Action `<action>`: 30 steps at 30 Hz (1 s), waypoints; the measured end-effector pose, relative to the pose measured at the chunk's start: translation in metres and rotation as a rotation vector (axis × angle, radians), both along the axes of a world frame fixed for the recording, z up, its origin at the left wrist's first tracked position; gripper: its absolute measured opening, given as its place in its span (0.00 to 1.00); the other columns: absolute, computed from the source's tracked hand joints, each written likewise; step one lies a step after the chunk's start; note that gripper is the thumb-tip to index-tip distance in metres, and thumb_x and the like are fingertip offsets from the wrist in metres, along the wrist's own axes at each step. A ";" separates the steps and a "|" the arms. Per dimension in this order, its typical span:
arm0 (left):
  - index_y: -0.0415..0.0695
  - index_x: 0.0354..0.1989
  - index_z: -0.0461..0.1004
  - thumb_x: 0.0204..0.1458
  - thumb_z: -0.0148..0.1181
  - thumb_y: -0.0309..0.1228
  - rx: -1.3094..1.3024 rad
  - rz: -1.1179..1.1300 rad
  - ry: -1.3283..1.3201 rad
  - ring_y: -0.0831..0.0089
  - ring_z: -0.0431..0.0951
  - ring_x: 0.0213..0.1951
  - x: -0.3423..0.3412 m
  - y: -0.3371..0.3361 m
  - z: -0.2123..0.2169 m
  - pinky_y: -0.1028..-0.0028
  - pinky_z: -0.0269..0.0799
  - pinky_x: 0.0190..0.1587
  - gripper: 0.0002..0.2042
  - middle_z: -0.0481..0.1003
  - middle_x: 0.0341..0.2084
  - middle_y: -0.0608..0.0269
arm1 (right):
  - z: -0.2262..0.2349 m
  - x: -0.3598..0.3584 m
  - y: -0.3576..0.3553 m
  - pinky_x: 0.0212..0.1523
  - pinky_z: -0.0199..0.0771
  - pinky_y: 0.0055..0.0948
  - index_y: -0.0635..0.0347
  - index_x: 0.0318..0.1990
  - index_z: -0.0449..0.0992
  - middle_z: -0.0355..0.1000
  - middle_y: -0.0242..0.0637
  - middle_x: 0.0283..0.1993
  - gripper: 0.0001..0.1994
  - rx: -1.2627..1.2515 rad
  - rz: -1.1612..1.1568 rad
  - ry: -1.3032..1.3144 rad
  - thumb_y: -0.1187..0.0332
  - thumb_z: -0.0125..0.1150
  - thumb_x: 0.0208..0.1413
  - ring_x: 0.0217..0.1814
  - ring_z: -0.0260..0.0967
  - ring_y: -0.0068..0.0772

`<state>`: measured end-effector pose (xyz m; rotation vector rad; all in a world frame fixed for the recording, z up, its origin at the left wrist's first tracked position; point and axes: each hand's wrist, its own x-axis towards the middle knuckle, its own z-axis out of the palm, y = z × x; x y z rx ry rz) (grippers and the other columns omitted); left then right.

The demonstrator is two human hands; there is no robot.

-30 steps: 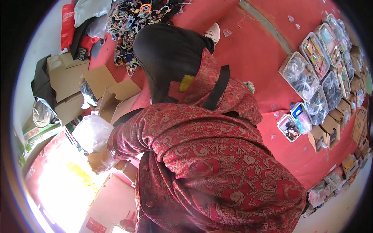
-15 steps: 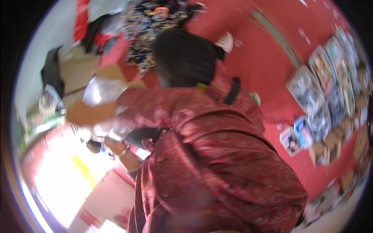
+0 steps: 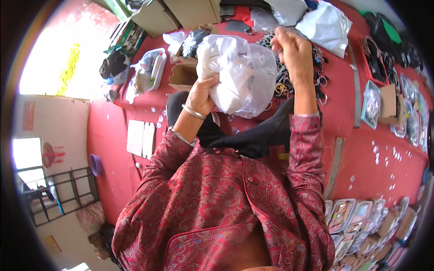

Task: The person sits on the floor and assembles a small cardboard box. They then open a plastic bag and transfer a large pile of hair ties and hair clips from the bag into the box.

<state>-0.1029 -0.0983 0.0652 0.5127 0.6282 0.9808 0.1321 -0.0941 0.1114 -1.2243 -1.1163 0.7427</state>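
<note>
Clear plastic bag (image 3: 237,77) up in left hand (image 3: 202,95), right hand (image 3: 294,50) raised at its right.
Left to right: left fingers clamped on bag's lower left side; bag is off the red floor (image 3: 337,104), in front of its far edge; loose looped bands (image 3: 284,86) lie behind, outside it. Lifting done; what's left can't be judged. Bag looks crumpled, bulging, milky white left, sheer right, contents unclear. Right fingers curled, thumb close; can't tell if they pinch anything.

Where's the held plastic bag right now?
Head view, upper centre: the translucent plastic bag is held by the left hand, between an open cardboard box on its left and the right hand on its right.
</note>
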 end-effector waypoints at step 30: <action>0.38 0.52 0.61 0.53 0.49 0.27 -0.120 0.234 -0.574 0.60 0.69 0.48 -0.025 0.017 -0.036 0.58 0.62 0.55 0.17 0.69 0.47 0.53 | 0.001 -0.142 -0.032 0.28 0.71 0.31 0.57 0.31 0.73 0.70 0.35 0.31 0.05 0.473 0.029 -1.017 0.72 0.57 0.44 0.29 0.70 0.36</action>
